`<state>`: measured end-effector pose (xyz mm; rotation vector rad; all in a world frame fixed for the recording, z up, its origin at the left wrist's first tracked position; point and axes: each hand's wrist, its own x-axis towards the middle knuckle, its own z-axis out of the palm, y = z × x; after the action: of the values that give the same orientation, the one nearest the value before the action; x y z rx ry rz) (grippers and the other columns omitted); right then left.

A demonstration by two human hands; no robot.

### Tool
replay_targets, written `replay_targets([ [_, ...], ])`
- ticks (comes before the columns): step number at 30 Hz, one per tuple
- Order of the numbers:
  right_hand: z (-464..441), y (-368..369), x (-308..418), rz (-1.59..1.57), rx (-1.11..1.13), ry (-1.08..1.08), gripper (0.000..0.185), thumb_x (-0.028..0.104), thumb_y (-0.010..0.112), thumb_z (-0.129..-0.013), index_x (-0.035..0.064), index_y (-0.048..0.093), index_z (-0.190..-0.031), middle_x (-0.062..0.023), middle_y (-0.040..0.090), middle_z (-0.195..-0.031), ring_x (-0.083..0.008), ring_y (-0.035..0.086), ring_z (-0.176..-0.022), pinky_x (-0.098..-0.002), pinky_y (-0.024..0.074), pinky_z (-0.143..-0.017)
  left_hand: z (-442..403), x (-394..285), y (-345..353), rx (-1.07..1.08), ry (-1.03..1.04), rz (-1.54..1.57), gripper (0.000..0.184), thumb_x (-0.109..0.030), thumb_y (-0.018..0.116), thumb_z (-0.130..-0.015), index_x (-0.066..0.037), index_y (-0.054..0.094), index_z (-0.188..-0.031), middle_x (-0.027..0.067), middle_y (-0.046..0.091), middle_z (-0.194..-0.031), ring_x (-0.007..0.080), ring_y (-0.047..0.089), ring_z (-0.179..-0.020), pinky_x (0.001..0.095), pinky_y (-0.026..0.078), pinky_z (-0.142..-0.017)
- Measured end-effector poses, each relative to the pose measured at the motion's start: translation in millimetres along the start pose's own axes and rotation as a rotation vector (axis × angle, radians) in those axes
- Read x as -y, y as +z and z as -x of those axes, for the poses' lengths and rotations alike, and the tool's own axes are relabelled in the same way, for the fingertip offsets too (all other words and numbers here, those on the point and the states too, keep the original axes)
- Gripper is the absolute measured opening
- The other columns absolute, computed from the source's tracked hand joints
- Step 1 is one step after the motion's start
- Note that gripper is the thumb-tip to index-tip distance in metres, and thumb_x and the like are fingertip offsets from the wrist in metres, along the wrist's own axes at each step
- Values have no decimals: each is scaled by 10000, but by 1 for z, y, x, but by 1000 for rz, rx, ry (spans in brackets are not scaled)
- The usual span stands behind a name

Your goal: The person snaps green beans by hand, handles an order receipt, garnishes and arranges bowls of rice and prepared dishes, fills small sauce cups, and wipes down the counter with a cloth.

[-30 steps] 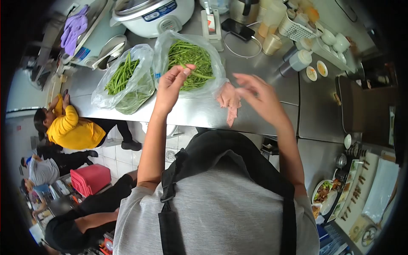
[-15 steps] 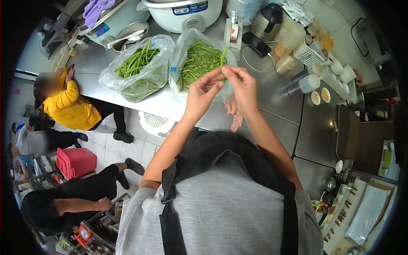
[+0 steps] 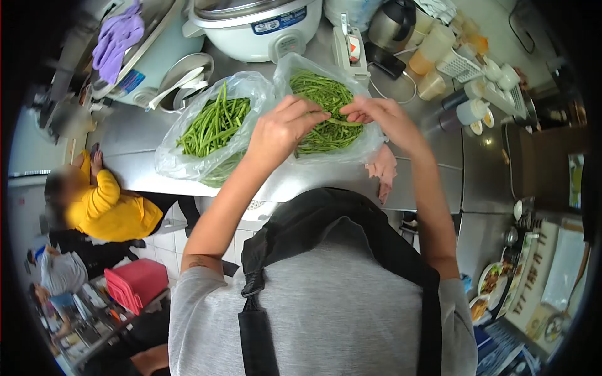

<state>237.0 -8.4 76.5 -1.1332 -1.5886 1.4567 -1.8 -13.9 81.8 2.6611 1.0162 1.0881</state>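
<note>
Two clear plastic bags of green beans stand side by side on the steel counter. My left hand [image 3: 282, 128] is above the right bag [image 3: 285, 69], its fingertips pinched on a green bean [image 3: 345, 123] that stretches sideways to the right. Close to that bean, over the same bag, my right hand [image 3: 390, 122] has its fingers curled and pinched together; what they hold, if anything, is too small to make out. Loose beans [image 3: 316, 84] fill the right bag below my hands. Longer beans [image 3: 219, 122] lie in the left bag [image 3: 169, 160].
A white rice cooker [image 3: 257, 37] stands behind the bags, beside a metal bowl [image 3: 169, 78] with white utensils. Bottles [image 3: 470, 111], a phone [image 3: 385, 59] and a steel jug [image 3: 392, 28] are at the right. A pink cloth-like piece [image 3: 382, 169] hangs at the counter edge. A person in yellow [image 3: 116, 207] is at left.
My hands have moved apart and lower over the right bag. The bean that stood upright at my right fingertips is gone from there; one now lies sideways from my left fingertips. The view has shifted.
</note>
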Motion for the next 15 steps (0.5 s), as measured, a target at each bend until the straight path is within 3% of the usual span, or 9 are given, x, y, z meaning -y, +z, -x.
replay_targets([
  [1,-2,4,4,87,63,-20,434,384,493,-943,3,678,-1041,-58,675,-912,-110,591,-805,-238,453,-737,-1,6,-2,23,41,6,285,-13,701,-667,-118,715,-931,13,656,-934,200,612,-871,322,526,-721],
  [2,-3,8,10,190,122,94,295,266,577,-910,16,680,-1029,-25,663,-830,-91,584,-766,-228,453,-694,-1,12,-3,33,78,35,281,-13,702,-666,-115,714,-928,13,657,-936,199,612,-880,321,528,-724],
  [5,-7,34,2,109,133,94,255,253,591,-901,25,684,-965,5,643,-758,-91,570,-709,-254,454,-655,-1,26,-7,31,149,98,270,-16,708,-661,-101,711,-918,17,657,-942,199,615,-901,318,531,-733],
  [8,-11,57,-11,60,-34,67,207,213,625,-877,13,671,-897,-21,640,-733,-122,563,-640,-276,443,-598,3,34,-8,3,124,113,250,-31,719,-662,-86,710,-906,22,658,-934,205,615,-892,320,530,-736],
  [11,-10,74,-2,415,-215,-21,173,180,645,-854,9,659,-867,-58,626,-719,-147,545,-589,-290,426,-558,12,36,-3,-2,28,132,207,-53,729,-680,-76,716,-885,29,662,-893,211,611,-850,328,525,-717],
  [15,-10,81,-15,431,-304,-221,143,142,623,-859,5,657,-875,-83,622,-738,-148,549,-601,-284,435,-579,19,40,5,-19,-102,210,171,-72,736,-705,-74,724,-875,51,662,-830,211,602,-768,314,511,-680],
])
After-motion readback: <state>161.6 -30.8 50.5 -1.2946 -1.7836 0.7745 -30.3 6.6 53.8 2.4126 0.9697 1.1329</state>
